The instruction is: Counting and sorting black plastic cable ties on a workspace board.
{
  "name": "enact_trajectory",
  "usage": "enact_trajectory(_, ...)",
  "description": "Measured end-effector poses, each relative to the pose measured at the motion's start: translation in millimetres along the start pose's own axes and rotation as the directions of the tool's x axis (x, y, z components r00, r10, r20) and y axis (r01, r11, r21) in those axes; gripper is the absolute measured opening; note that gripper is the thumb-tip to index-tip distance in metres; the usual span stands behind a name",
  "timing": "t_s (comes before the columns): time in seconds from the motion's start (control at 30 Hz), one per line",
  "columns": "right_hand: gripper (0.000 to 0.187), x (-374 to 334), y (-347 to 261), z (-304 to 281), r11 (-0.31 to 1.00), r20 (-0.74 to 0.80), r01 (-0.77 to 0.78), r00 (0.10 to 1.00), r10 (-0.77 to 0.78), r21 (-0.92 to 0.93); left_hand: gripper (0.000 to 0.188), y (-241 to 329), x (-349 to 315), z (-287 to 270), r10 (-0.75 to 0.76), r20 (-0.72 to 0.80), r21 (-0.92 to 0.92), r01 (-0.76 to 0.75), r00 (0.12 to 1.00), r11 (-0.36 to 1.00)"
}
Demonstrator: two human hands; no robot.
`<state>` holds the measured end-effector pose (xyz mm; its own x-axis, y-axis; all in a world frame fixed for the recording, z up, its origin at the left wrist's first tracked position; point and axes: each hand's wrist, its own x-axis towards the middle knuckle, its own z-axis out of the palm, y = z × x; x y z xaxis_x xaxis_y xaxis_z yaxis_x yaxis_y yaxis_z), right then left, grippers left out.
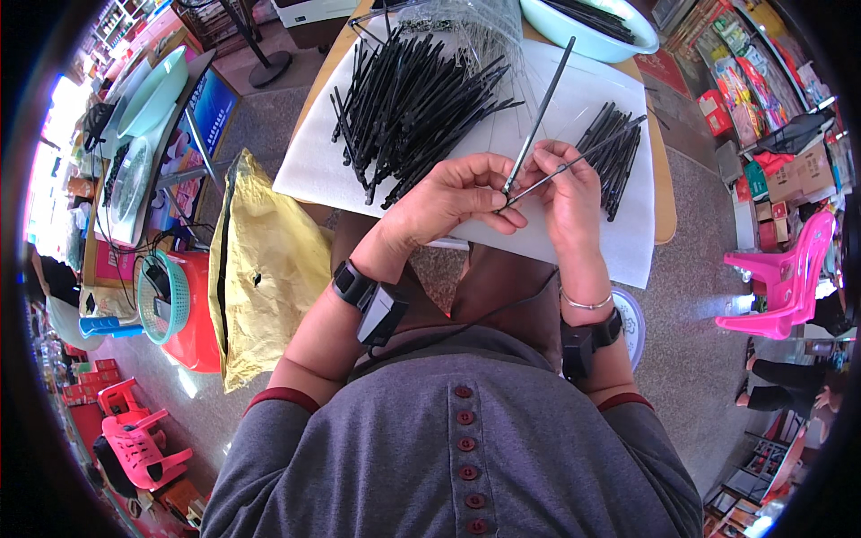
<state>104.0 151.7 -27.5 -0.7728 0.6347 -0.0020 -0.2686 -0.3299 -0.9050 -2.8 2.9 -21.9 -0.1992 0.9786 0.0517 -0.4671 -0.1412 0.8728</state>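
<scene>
while hands (pixel 462 190) (pixel 574 193) hold black rods (pixel 545 103), whether their ends touch seems unclear.

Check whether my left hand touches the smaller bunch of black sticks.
Apart: the head view shows your right hand in the gap between your left hand and the bunch.

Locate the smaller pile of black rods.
In the head view, the smaller pile lies toward the right of the white sheet, beside the right hand and right of the larger pile.

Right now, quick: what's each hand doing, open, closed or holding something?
Left hand: closed, pinching the lower end of the longer black rod.
Right hand: closed, fingers on the thinner slanted black rod.
</scene>
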Motion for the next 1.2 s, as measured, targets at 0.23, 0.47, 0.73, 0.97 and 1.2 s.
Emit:
enact_trajectory(0.23, 0.015, -11.5, -5.5, 9.6, 0.998, -0.080, -0.004, 0.997, -0.001, -0.058, 0.018, 7.2, -5.4, 16.7, -0.017, -0.168, 0.164, 0.044, 0.986, 0.985)
enact_trajectory(0.47, 0.016, -13.2, -10.2, 7.5, 0.987, 0.014, -0.163, 0.987, 0.163, -0.009, 0.014, -9.2, -11.5, 9.3, 0.106, -0.142, -0.009, -0.109, 0.984, 0.994)
enact_trajectory(0.73, 0.016, -24.9, -34.3, 8.6, 0.983, 0.271, 0.129, 0.958, -0.090, -0.131, 0.005, -6.4, -8.7, 22.9, 0.156, -0.371, 0.148, -0.108, 0.916, 0.983)
enact_trajectory(0.97, 0.016, -31.2, -47.4, -4.4, 0.989, 0.332, 0.106, 0.941, -0.067, -0.100, 0.009, -5.5, -2.0, 26.3, 0.163, -0.357, 0.221, -0.086, 0.920, 0.972)
enact_trajectory(1.2, 0.010, -22.6, -46.4, -1.5, 0.975, 0.321, 0.008, 0.945, 0.065, -0.222, 0.011, 9.6, 9.3, 24.8, 0.137, -0.276, 0.426, -0.007, 0.951, 0.905)
